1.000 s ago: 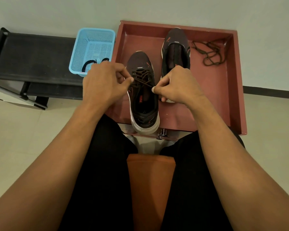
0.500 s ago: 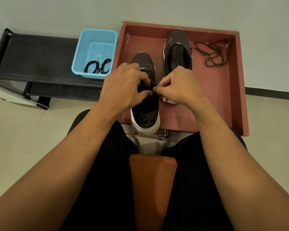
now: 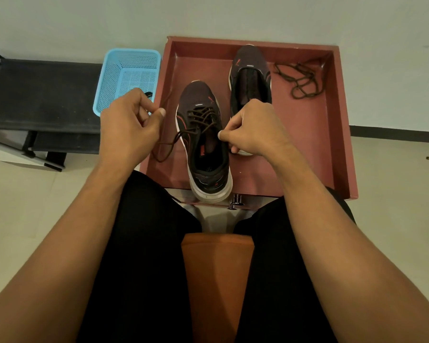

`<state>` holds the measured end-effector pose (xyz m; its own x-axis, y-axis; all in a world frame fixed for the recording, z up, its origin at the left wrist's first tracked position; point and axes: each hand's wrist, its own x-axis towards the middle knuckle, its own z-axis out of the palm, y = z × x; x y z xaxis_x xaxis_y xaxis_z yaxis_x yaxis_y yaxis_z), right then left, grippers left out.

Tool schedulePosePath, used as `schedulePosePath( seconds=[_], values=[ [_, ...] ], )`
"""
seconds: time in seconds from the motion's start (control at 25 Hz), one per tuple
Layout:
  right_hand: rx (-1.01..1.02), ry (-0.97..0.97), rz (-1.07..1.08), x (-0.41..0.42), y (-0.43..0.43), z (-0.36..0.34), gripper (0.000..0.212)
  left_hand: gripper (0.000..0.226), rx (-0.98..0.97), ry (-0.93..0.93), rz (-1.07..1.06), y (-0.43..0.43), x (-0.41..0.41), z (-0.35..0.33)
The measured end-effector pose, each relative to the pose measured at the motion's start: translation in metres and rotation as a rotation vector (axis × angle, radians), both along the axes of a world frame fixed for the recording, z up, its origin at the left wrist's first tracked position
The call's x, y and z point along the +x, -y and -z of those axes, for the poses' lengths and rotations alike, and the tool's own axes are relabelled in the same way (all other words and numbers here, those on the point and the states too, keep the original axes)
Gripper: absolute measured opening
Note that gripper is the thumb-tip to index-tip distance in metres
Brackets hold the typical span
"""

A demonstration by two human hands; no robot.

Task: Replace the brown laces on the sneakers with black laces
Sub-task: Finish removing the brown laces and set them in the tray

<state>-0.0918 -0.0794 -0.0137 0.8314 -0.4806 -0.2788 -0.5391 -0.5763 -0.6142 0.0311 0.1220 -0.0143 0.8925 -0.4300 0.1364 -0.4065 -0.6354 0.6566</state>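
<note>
Brown lace (image 3: 200, 118) on the near sneaker (image 3: 208, 167) is coming undone. Half a second ago both hands met over the tongue. Now the left hand (image 3: 128, 127) has swung out toward 9 o'clock, and a slack length of lace trails from the top eyelets in a loop that droops onto the red tray (image 3: 342, 134). The upper crossings look looser, so unlacing of this shoe seems under way but far from finished; the lower rows are still threaded.

The left hand is a loose fist with thumb pressed to forefinger, pinching the lace end, forearm angled in from 7 o'clock. The right hand (image 3: 254, 129) stays at the sneaker's right eyelet row, fingers curled and thumb tip against forefinger, seemingly pinching the lace's other end; the exact contact is hidden.

The near sneaker stands in the tray, heel at its front edge. At 1 o'clock from it is the far sneaker (image 3: 250, 78), already without a lace. A loose brown lace (image 3: 300, 81) lies tangled at 2 o'clock. At 10 o'clock a blue basket (image 3: 128, 70) shows only a sliver of black lace (image 3: 148, 93) above the left hand.
</note>
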Motion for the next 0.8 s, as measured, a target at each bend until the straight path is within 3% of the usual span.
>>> schedulePosePath(
  seconds=[0.16, 0.32, 0.44, 0.56, 0.68, 0.8],
  values=[
    [0.003, -0.019, -0.03, -0.002, 0.0, 0.001, 0.022, 0.021, -0.105, -0.071, -0.079, 0.019, 0.004, -0.005],
    [-0.067, 0.054, -0.043, 0.0, -0.003, 0.001, 0.016, 0.042, -0.146, -0.155, -0.08, 0.017, 0.005, -0.001],
    [-0.1, 0.198, -0.082, 0.004, -0.006, 0.003, 0.018, 0.022, 0.092, -0.099, 0.097, 0.012, -0.01, 0.004],
    [-0.159, 0.145, -0.166, 0.01, -0.015, 0.007, 0.02, 0.028, 0.305, -0.126, 0.242, 0.018, -0.025, 0.01],
    [-0.226, 0.097, -0.16, 0.015, -0.02, 0.009, 0.023, 0.045, 0.351, -0.11, 0.167, 0.026, -0.025, 0.014],
    [-0.267, 0.108, -0.16, 0.019, -0.022, 0.012, 0.021, 0.04, 0.319, -0.164, 0.183, 0.023, -0.025, 0.012]
  ],
)
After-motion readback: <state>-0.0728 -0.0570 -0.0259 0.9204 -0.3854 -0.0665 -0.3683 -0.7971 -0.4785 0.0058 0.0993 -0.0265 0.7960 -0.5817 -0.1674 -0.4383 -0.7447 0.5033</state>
